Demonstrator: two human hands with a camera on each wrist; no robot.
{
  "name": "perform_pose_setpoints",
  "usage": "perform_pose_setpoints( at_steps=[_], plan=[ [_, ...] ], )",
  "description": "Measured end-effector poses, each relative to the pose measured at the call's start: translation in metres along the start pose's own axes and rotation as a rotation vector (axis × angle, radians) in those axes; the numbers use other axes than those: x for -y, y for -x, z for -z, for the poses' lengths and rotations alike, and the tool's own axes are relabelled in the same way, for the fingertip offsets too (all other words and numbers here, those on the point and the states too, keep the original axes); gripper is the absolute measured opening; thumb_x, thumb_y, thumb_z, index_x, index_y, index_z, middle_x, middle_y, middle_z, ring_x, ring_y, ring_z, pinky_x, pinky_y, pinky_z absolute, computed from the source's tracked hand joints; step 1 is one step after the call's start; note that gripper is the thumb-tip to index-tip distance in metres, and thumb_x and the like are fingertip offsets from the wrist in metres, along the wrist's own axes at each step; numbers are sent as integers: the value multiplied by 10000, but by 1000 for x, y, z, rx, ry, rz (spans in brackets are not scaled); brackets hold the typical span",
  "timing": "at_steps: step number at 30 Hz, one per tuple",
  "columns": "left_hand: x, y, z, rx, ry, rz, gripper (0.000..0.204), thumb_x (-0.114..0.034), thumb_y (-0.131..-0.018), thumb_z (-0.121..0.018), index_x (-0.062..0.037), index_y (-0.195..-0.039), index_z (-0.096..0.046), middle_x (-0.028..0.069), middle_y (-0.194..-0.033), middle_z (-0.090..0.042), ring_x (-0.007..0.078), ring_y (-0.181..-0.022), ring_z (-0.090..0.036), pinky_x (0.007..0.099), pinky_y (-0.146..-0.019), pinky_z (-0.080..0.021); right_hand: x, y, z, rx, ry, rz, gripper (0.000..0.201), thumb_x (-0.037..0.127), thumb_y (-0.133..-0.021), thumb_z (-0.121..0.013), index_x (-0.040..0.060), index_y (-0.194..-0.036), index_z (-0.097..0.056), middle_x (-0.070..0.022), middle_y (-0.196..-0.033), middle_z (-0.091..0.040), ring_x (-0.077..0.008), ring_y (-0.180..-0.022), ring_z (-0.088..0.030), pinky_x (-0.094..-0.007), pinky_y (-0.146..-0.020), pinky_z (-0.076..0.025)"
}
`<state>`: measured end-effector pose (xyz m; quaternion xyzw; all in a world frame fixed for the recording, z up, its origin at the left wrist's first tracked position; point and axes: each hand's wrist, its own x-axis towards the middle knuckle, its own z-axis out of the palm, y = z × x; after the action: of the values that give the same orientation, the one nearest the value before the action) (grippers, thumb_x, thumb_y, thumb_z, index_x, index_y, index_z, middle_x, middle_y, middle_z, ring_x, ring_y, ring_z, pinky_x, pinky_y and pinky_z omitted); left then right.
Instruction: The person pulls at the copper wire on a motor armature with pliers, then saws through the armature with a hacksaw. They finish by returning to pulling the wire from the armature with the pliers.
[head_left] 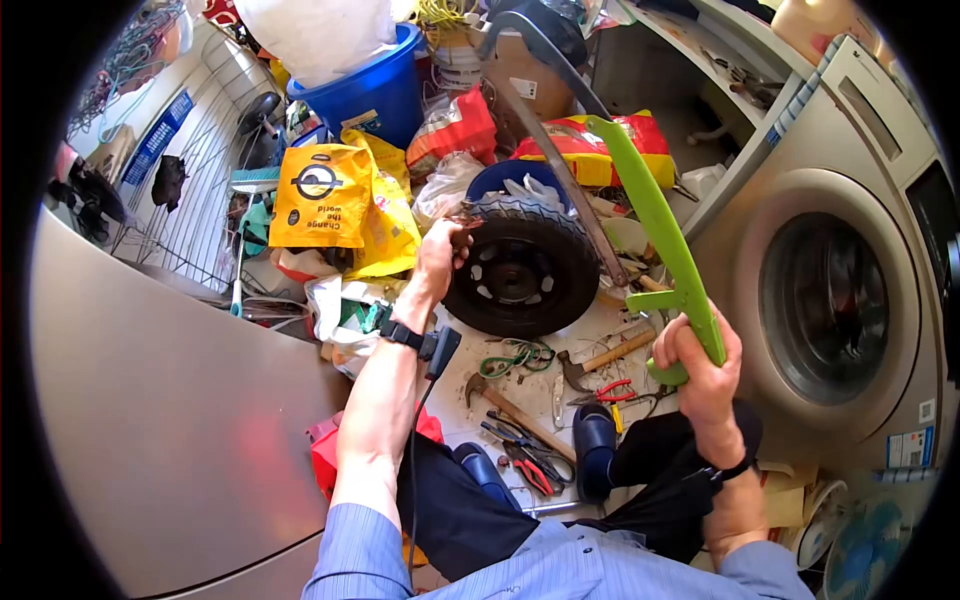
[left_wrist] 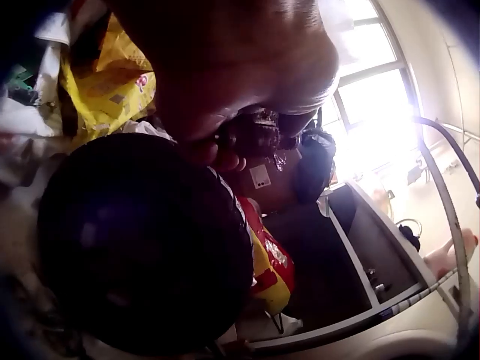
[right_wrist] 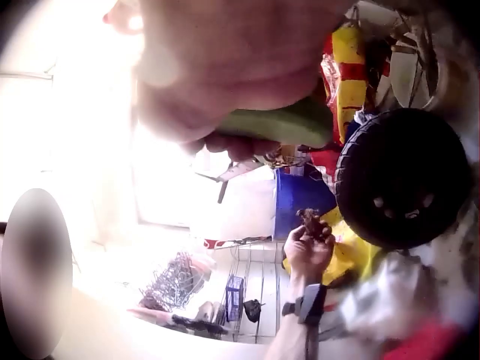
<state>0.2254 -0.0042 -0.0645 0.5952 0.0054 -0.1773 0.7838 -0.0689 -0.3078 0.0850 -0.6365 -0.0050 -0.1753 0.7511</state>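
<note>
We cannot make out what the small brown, ragged lump (right_wrist: 311, 222) is; our left hand (head_left: 441, 253) pinches it between curled fingertips, just at the ten o'clock edge of the black rubber wheel (head_left: 523, 265), whose tread is knobbly and whose hub is dark and holed. In the left wrist view our hand blocks most of the wheel. At three o'clock from the wheel, our right hand (head_left: 700, 362) wraps all its fingers around the smooth green plastic handle of the bow saw (head_left: 660, 235); its thin steel blade (head_left: 560, 170) runs up to eleven o'clock, the far end lost in clutter. A wooden-handled hammer (head_left: 603, 357) lies on the floor between our hands.
</note>
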Motion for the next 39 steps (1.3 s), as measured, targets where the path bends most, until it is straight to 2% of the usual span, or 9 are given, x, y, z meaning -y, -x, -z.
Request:
perform_pose_setpoints(
  at_steps=[6, 9, 12, 16, 24, 30, 34, 35, 39],
  plan=[
    [5, -44, -40, -140, -311, -101, 269, -335, -1029, -578, -82, -1078, -654, 28, -899, -664, 112, -760, -587, 267, -656, -447, -51, -17, -30, -143, -87, -204, 477, 68, -1004, -658, -60, -1452, -552, 3, -688, -573, -95, -595, -541, -250, -577, -456],
    [7, -63, -42, -116, -755, -439, 383, -319, -1011, -591, 28, -1164, -643, 180, -1008, -700, 288, -981, -657, 376, -876, -507, -75, -21, -35, -151, -90, -253, 457, 81, -1009, -657, -53, -1437, -573, -3, -706, -594, -90, -600, -541, -245, -577, -449],
    [-5, -66, -57, -69, -851, -482, 399, -299, -994, -597, 54, -1172, -645, 242, -1065, -696, 379, -1049, -657, 417, -957, -497, -94, -24, -37, -173, -59, -259, 460, 94, -1012, -657, -53, -1440, -570, -4, -723, -600, -88, -612, -543, -240, -584, -448],
    [25, -95, -47, -80, -1022, -700, 320, -294, -993, -612, -20, -1138, -694, 198, -1137, -690, 396, -1120, -610, 475, -966, -473, -111, -30, -40, -203, -77, -261, 463, 108, -1020, -651, -56, -1445, -565, -8, -752, -609, -88, -630, -548, -238, -592, -448],
    [51, -92, -54, -240, -1039, -657, 411, -343, -1062, -524, -38, -1292, -678, 166, -1258, -677, 355, -1221, -575, 493, -1046, -409, -123, -29, -50, -204, -130, -295, 469, 107, -1028, -641, -63, -1455, -548, -6, -753, -599, -91, -639, -549, -246, -603, -454],
    [53, -95, -36, -140, -1192, -728, 462, -310, -1052, -449, -13, -1341, -653, 197, -1362, -656, 361, -1347, -539, 479, -1122, -368, -134, -33, -62, -225, -307, -350, 429, 125, -1031, -646, -69, -1408, -575, -14, -717, -565, -107, -611, -523, -271, -605, -469],
    [45, -99, -32, -98, -1230, -747, 430, -277, -1037, -439, -26, -1283, -686, 242, -1265, -700, 421, -1285, -593, 502, -1101, -425, -139, -30, -66, -280, -368, -360, 373, 139, -1033, -647, -68, -1340, -606, -18, -703, -558, -109, -598, -509, -283, -598, -475],
    [46, -105, -30, -93, -1215, -882, 383, -261, -1034, -439, -25, -1171, -708, 243, -1152, -727, 455, -1174, -649, 517, -1015, -501, -140, -30, -64, -274, -385, -367, 351, 143, -1032, -650, -67, -1311, -613, -18, -702, -558, -109, -596, -507, -283, -595, -474],
    [31, -109, -39, -45, -1323, -798, 287, -197, -1027, -461, -6, -986, -671, 210, -1034, -730, 451, -955, -683, 498, -823, -555, -143, -32, -61, -266, -361, -382, 324, 151, -1031, -656, -64, -1270, -623, -16, -705, -558, -107, -591, -502, -279, -590, -473]
  ],
)
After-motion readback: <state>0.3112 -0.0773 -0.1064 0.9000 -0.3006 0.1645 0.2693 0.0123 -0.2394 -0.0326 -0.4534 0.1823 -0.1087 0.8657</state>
